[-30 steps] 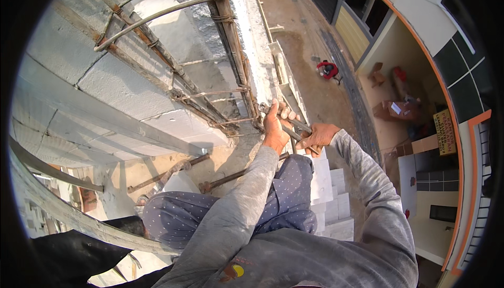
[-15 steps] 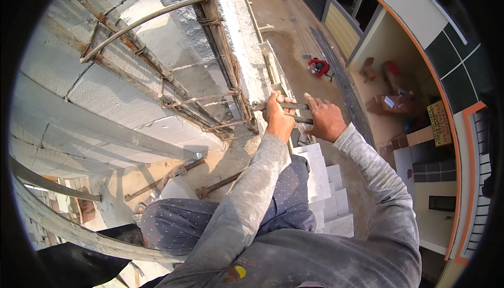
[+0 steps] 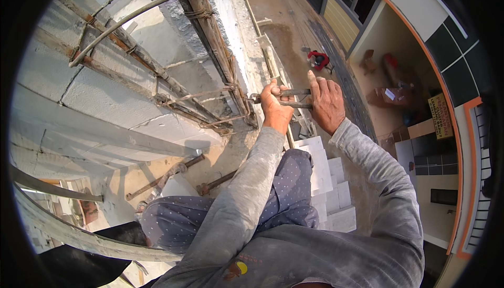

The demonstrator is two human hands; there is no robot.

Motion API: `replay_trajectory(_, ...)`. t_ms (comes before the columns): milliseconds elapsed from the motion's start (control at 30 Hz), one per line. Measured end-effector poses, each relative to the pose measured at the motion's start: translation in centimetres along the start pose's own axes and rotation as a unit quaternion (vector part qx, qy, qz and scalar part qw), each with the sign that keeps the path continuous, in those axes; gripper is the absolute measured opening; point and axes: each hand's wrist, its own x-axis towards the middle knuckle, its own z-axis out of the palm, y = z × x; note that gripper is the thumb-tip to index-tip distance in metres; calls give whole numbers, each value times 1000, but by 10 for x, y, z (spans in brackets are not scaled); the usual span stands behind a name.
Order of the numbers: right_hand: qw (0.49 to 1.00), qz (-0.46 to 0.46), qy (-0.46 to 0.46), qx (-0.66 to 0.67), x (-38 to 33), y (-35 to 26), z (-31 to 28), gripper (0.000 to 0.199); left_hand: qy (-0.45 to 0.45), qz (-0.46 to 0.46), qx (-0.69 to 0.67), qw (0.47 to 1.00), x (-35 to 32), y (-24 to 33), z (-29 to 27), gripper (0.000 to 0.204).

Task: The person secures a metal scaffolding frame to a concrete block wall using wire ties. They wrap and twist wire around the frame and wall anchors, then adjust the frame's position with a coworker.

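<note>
A pair of long-handled metal pincers (image 3: 294, 92) lies roughly level between my hands, its two dark handles a little apart. My left hand (image 3: 276, 107) is closed round it near the head, beside the foot of a rusty upright rebar bundle (image 3: 223, 62). Against the handle ends rests my right hand (image 3: 327, 101), its fingers straight and pointing away from me; its thumb is hidden. Whatever the jaws touch is too small to make out. Tie wire (image 3: 198, 14) is wound round the rebar bundle higher up.
A rebar cage with a bent bar (image 3: 131, 17) stands at the left along a pale block wall (image 3: 100, 86). White blocks (image 3: 336, 193) are stacked right of my knee. Beyond the ledge, far below, a person in red (image 3: 318, 59) is on the street. Metal pipes (image 3: 165, 177) lie near my legs.
My right hand's fingers have straightened from a more curled hold on the handles. The handles have come slightly closer together. The view has shifted a little; my left hand keeps its grip.
</note>
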Motion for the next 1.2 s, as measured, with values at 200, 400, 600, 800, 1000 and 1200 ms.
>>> replay_trajectory(200, 991, -105, -81, -19, 58, 27, 17, 18, 31, -31, 16, 999, 8, 5, 17, 26)
replay_trajectory(400, 567, 134, -702, 409, 48, 36, 42, 27, -229, 14, 229, 946, -13, -1, -49, 64)
replay_trajectory(600, 377, 251, -577, 680, -48, -49, 34, 25, -246, -111, 156, 950, -40, 21, -77, 31)
replay_trajectory(800, 560, 340, -423, 625, -74, -81, 21, 35, -141, -116, 184, 966, -53, 25, -68, 45)
replay_trajectory(1000, 978, 132, -133, 87, -61, -63, 12, 44, 46, 18, 175, 983, -37, -15, -32, 38)
replay_trajectory(1200, 601, 204, -623, 457, 3, -3, 1, 44, -160, -45, 105, 981, -50, 11, -49, 31)
